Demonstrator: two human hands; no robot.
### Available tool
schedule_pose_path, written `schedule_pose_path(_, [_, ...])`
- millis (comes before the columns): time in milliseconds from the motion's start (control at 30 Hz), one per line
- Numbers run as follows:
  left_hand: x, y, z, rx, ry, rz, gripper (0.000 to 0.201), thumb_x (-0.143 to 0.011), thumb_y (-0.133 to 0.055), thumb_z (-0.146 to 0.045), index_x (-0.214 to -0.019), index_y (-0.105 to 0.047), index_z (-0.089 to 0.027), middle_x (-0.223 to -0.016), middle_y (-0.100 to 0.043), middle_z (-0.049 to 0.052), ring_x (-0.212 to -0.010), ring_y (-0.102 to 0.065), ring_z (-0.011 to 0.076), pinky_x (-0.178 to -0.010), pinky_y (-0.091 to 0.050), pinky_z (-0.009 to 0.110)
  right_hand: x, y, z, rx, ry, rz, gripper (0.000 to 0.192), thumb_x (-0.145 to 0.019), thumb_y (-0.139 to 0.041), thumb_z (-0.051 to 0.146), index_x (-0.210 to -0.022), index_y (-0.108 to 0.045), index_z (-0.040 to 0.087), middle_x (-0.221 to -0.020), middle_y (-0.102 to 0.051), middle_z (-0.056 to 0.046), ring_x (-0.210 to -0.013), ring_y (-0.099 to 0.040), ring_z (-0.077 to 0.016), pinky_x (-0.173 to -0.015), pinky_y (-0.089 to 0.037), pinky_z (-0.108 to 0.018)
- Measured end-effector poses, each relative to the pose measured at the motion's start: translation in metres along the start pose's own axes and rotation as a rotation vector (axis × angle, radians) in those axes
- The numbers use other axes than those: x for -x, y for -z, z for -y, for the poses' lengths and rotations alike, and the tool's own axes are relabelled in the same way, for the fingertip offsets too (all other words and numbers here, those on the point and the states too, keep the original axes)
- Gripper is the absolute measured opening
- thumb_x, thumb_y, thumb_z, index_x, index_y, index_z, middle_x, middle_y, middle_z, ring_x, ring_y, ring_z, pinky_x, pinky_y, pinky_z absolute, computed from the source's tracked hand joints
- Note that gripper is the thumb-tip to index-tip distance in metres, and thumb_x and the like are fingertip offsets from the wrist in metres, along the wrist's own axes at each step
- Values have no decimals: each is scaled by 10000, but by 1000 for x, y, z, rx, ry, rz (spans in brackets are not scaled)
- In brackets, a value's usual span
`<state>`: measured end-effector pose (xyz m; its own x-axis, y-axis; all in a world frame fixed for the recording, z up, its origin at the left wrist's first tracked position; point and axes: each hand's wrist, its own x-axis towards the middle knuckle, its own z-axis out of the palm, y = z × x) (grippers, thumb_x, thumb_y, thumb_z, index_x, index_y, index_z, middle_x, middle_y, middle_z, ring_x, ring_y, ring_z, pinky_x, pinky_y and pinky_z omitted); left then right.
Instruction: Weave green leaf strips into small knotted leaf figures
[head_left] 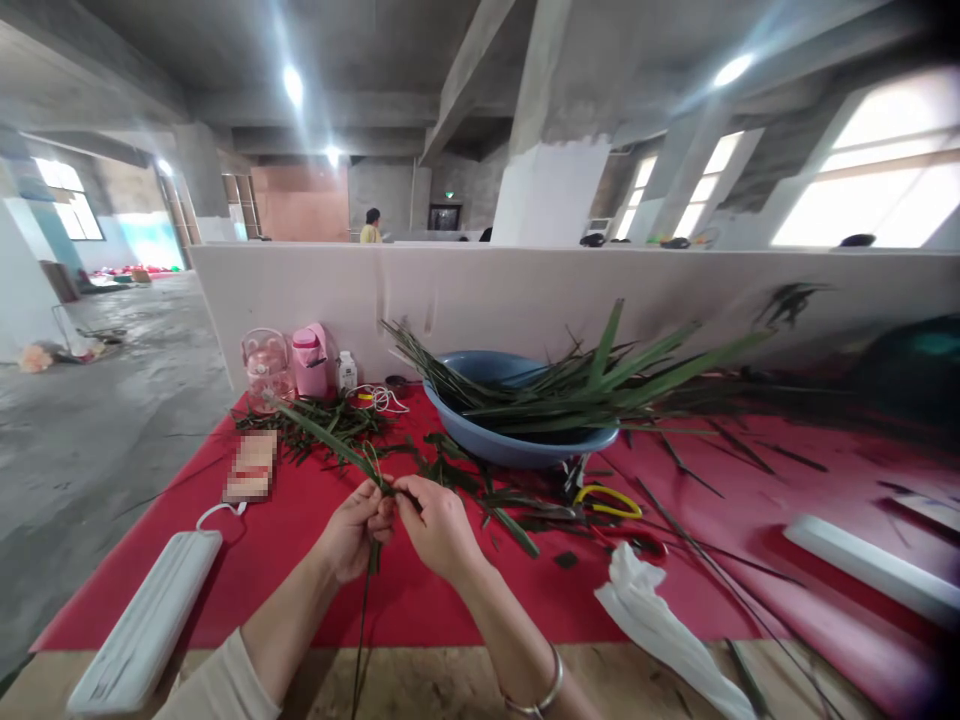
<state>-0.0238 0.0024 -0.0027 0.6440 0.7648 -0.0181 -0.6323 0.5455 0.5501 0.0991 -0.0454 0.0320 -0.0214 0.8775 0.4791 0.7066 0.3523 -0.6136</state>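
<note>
My left hand (358, 528) is closed around a long green leaf strip (330, 438), which slants up and left from the fingers. Pressed close beside it, my right hand (436, 522) pinches the same leaf strip, and a thin loop stands up at the pinch. Narrow leaf ends hang below my left hand toward the table edge. Beyond the hands sits a blue basin (517, 450) heaped with long green leaves (600, 375). Cut leaf scraps (330, 425) lie behind and left of the hands. The fingertips partly hide what is between them.
Yellow-handled scissors (611, 500) and white tissue (652, 600) lie to the right on the red tablecloth (300, 560). At left are a white power strip (150, 620) and a blurred phone (252, 465). Pink bottles (309, 360) stand against a white partition (315, 285). A person (371, 227) is far behind.
</note>
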Motion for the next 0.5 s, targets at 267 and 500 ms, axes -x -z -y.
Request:
schedule_pose_path(267, [4, -2, -10, -14, -39, 48, 194, -654, -666, -176, -831, -586, -171, -495, -413, -60, -390, -278, -2, -388, -205, 110, -7, 15, 24, 204, 80, 61, 192, -784, -406, 149, -869, -574, 190, -812, -648, -42, -756, -593, -157, -644, -401, -232])
schedule_pose_path(500, [2, -3, -4, -79, -35, -38, 211, -645, -670, -179, -833, -577, -167, -511, -450, -47, -394, -284, 5, -390, -201, 122, -6, 3, 1, 144, 58, 21, 240, -819, -405, 181, -914, -619, 235, -816, -670, -25, -734, -607, -134, -645, -416, -204])
